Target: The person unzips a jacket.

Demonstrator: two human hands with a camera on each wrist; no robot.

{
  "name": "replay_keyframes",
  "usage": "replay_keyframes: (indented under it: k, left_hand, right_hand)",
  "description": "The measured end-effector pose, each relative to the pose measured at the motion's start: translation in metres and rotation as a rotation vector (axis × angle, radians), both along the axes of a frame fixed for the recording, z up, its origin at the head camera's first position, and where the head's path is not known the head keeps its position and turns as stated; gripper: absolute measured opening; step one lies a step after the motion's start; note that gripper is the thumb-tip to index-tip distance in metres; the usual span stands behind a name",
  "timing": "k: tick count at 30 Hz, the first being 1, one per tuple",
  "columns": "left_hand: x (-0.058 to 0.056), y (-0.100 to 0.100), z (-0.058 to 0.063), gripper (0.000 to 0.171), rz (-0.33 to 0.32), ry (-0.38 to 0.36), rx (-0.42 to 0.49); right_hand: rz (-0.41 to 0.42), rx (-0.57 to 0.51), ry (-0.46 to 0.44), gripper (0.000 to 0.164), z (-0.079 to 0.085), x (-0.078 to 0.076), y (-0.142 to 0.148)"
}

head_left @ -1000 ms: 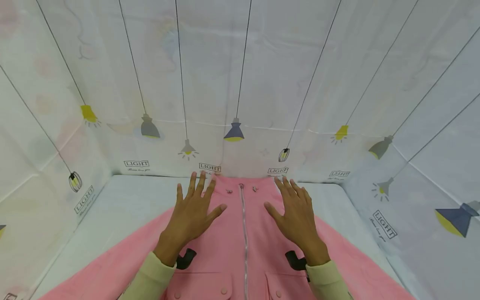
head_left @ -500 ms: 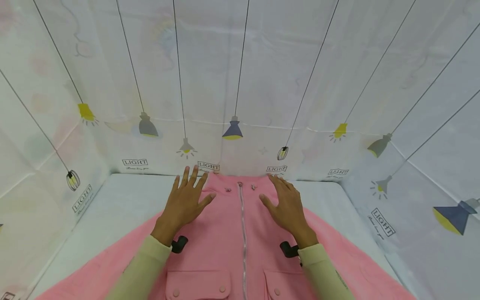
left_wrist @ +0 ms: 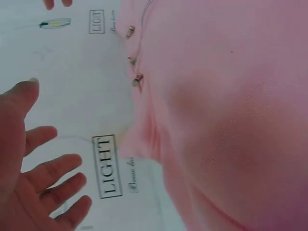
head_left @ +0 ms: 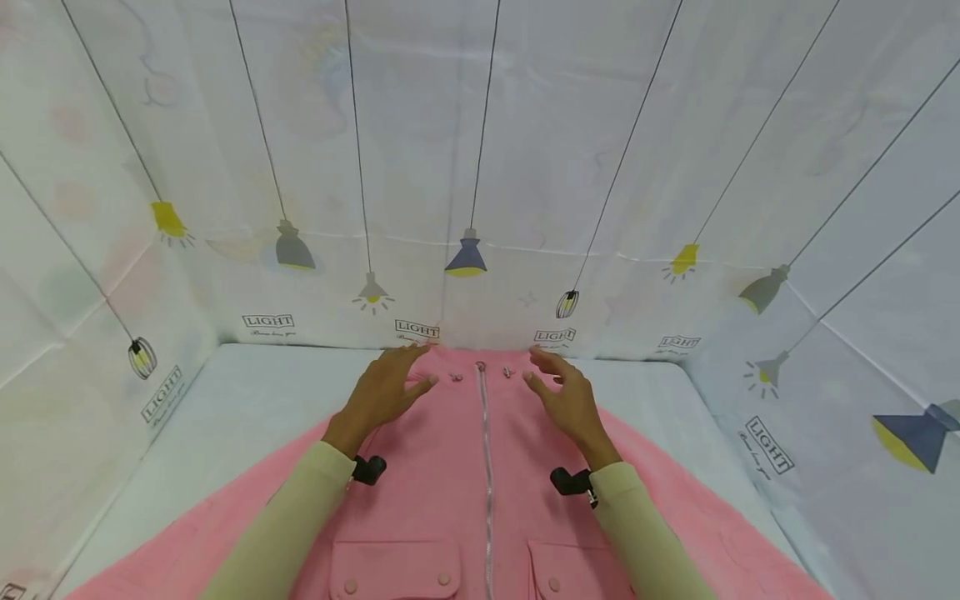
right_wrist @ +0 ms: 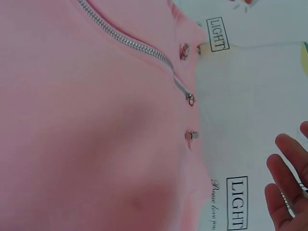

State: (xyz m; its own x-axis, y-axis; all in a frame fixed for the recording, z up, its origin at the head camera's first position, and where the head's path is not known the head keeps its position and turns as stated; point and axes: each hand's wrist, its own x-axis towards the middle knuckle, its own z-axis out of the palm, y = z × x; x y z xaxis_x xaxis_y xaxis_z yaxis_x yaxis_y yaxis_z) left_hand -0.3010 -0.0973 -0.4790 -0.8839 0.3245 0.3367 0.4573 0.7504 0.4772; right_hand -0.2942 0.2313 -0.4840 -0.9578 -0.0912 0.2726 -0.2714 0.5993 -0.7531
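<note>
A pink zip-front jacket (head_left: 450,467) lies spread with its collar at the far side and its silver zip (head_left: 487,467) done up. Small metal cord ends (right_wrist: 192,135) flank the zip pull (right_wrist: 191,99) at the neck. My left hand (head_left: 381,390) is at the left side of the collar, its fingers apart and slightly bent. On the other side, my right hand (head_left: 566,402) is near the right collar edge in a similar pose. Both wrist views show nothing between the fingers; the hands appear raised above the cloth, though contact at the fingertips cannot be told.
The jacket lies on a pale table (head_left: 277,392). White sheets printed with hanging lamps (head_left: 467,254) rise at the back and both sides. Two flap pockets, such as the left pocket (head_left: 395,567), are near the front. Black wrist mounts (head_left: 369,469) sit on both wrists.
Both hands, spread flat earlier, have bent their fingers more. Over the whole second they have moved a little away from the body toward the collar; the right has also shifted left. The jacket stays put.
</note>
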Motion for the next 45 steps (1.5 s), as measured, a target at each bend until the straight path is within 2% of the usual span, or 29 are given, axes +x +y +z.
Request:
replay_keyframes:
  k: [7, 13, 20, 24, 29, 33, 36, 40, 45]
  left_hand:
    - [-0.026, 0.005, -0.015, 0.040, 0.034, -0.067, 0.142]
    - [-0.046, 0.012, -0.030, 0.030, -0.014, -0.122, 0.288]
    - [-0.059, 0.018, -0.041, 0.027, -0.038, -0.257, 0.387]
    - [-0.068, 0.020, -0.048, 0.028, -0.062, -0.267, 0.411]
    - [-0.080, 0.024, -0.055, 0.026, -0.115, -0.259, 0.424]
    - [-0.084, 0.026, -0.056, 0.026, -0.151, -0.257, 0.428]
    - [-0.086, 0.028, -0.057, 0.027, -0.148, -0.260, 0.417]
    - [-0.090, 0.030, -0.061, 0.032, -0.141, -0.244, 0.370]
    - [-0.092, 0.034, -0.066, 0.046, -0.167, -0.163, 0.275]
  right_hand:
    - [0.026, -0.102, -0.050, 0.037, -0.006, -0.021, -0.001]
    - [0.069, -0.183, -0.104, 0.031, -0.010, -0.037, -0.010]
    - [0.100, -0.289, -0.222, 0.030, -0.018, -0.057, -0.014]
    - [0.093, -0.324, -0.278, 0.029, -0.027, -0.070, -0.016]
    - [0.092, -0.321, -0.304, 0.032, -0.036, -0.086, -0.022]
    - [0.100, -0.297, -0.325, 0.036, -0.039, -0.095, -0.031]
    - [0.098, -0.283, -0.344, 0.036, -0.040, -0.102, -0.036]
    - [0.082, -0.271, -0.385, 0.034, -0.043, -0.110, -0.041]
    - [0.075, -0.235, -0.418, 0.032, -0.049, -0.119, -0.049]
